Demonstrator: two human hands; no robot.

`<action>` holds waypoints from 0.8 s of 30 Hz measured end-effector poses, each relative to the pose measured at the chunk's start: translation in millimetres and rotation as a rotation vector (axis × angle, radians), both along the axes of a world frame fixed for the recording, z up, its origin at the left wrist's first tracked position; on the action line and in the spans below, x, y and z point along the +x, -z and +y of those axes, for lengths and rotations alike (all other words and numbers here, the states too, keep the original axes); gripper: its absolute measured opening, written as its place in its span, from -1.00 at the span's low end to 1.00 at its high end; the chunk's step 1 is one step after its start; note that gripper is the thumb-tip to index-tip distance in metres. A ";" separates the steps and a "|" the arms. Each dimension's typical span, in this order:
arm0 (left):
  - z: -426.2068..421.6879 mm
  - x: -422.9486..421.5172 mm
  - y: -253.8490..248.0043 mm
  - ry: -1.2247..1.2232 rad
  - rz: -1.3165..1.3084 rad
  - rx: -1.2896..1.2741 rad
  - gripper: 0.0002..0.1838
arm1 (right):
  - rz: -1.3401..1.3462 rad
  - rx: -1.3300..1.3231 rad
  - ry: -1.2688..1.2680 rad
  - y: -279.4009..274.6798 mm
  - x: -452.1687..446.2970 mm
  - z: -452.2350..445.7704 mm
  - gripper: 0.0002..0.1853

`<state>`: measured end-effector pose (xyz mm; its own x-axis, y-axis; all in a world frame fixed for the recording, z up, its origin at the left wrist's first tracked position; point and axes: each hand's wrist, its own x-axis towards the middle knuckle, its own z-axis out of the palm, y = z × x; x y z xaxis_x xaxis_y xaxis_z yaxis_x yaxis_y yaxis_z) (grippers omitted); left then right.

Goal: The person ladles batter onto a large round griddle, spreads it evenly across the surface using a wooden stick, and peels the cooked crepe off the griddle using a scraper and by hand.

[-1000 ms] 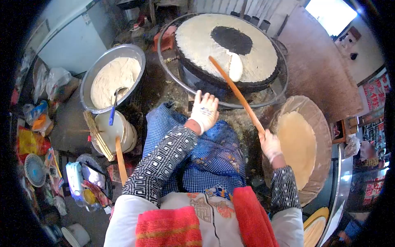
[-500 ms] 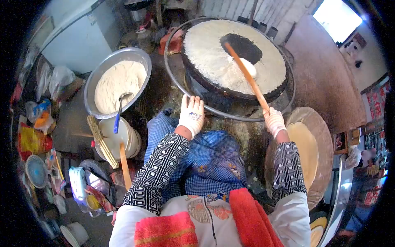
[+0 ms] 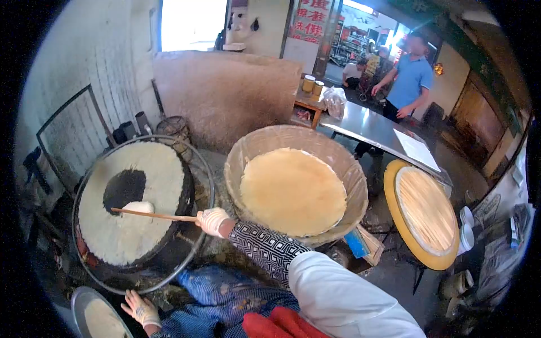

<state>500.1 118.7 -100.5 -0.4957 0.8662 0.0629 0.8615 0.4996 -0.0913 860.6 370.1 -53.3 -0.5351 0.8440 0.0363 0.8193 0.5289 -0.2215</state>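
Observation:
My right hand point(image 3: 212, 221), in a pale glove, is closed around the near end of a flat wooden stick point(image 3: 163, 216). The stick reaches over a round griddle point(image 3: 187, 200), its far part against a white lump of dough point(image 3: 139, 207). A pale layer of batter point(image 3: 107, 239) covers the griddle around a dark bare patch point(image 3: 124, 188) where no batter lies. My left hand point(image 3: 141, 311), also gloved, has its fingers spread beside the metal ring point(image 3: 209, 225) around the griddle and the rim of a metal basin point(image 3: 77, 307). Whether it touches the ring I cannot tell.
A large lined basket point(image 3: 355, 180) holds a round tan flatbread point(image 3: 293, 191). To its right stands a yellow-rimmed round board point(image 3: 391, 197). Behind are a metal table point(image 3: 360, 121), jars point(image 3: 308, 84), and a person in a blue shirt point(image 3: 409, 81).
My view has swung to the right, bringing the basket, metal table and other person into sight. The dough lump and stick remain on the griddle. My left hand's fingers are now more spread.

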 end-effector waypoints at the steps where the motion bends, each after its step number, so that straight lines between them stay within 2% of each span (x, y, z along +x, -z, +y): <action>1: 3.2 -3.4 9.0 -0.036 -0.035 -0.010 -0.30 | 0.017 -0.014 -0.004 -7.2 -0.2 0.8 -0.63; 2: 5.7 -7.7 24.7 -0.057 0.000 0.014 -0.33 | 0.038 -0.032 -0.006 -12.8 -3.7 -3.7 -0.63; 4: 5.3 20.1 7.5 0.008 -0.035 0.028 -0.36 | 0.028 -0.015 -0.080 -18.5 -6.9 -14.8 -0.62; 5: 1.3 20.4 24.8 0.161 -0.053 0.166 -0.39 | 0.012 -0.039 -0.096 -15.5 -8.2 -13.4 -0.61; 6: 1.2 61.4 -22.4 0.250 0.146 0.122 -0.41 | 0.001 -0.070 -0.117 -9.6 -6.4 -10.3 -0.61; 8: -0.3 81.0 -5.9 0.294 -0.115 0.132 -0.34 | 0.066 -0.117 0.009 -4.3 -4.7 8.7 -0.60; 9: 4.5 87.1 1.8 0.248 -0.108 0.110 -0.31 | 0.045 -0.160 -0.005 -8.0 -8.9 18.3 -0.60; 10: 3.7 91.2 2.9 0.203 -0.102 0.088 -0.28 | 0.070 -0.057 -0.009 -13.2 -15.6 10.8 -0.63; 11: 4.8 102.0 -18.4 0.171 -0.127 0.024 -0.23 | 0.125 -0.062 -0.027 -15.4 -20.9 6.8 -0.69; 12: 3.1 88.9 6.4 0.209 0.001 0.056 -0.25 | 0.180 -0.080 -0.060 -16.3 -26.0 1.3 -0.75; 13: 3.8 102.1 -19.6 0.231 -0.080 0.150 -0.27 | 0.167 0.098 -0.301 -20.4 -16.4 -5.3 -0.80; 14: 5.0 103.3 -24.3 0.219 -0.059 0.156 -0.30 | 0.236 -0.022 -0.336 -25.6 -13.5 -6.4 -0.85; 15: 7.3 95.1 -14.5 0.246 -0.008 0.166 -0.31 | 0.118 0.000 -0.287 -22.5 -9.4 3.5 -0.87; 16: 9.6 100.4 -37.6 0.220 -0.069 0.126 -0.31 | 0.001 0.033 -0.250 -14.2 -7.6 15.0 -0.89; 18: -1.0 84.7 -19.4 0.219 -0.025 0.146 -0.28 | 0.046 0.175 -0.077 -8.1 -6.8 17.2 -0.79; 20: -4.4 66.5 -7.5 0.209 -0.009 0.126 -0.29 | 0.057 0.113 -0.013 -6.0 -25.4 19.9 -0.69; 23: -5.0 49.9 12.2 0.203 0.034 0.169 -0.35 | -0.068 -0.004 -0.097 -17.3 -37.5 -3.1 -0.64; 24: -2.9 54.7 -4.0 0.199 0.100 0.172 -0.38 | -0.033 0.038 -0.138 -6.4 -33.0 -1.5 -0.65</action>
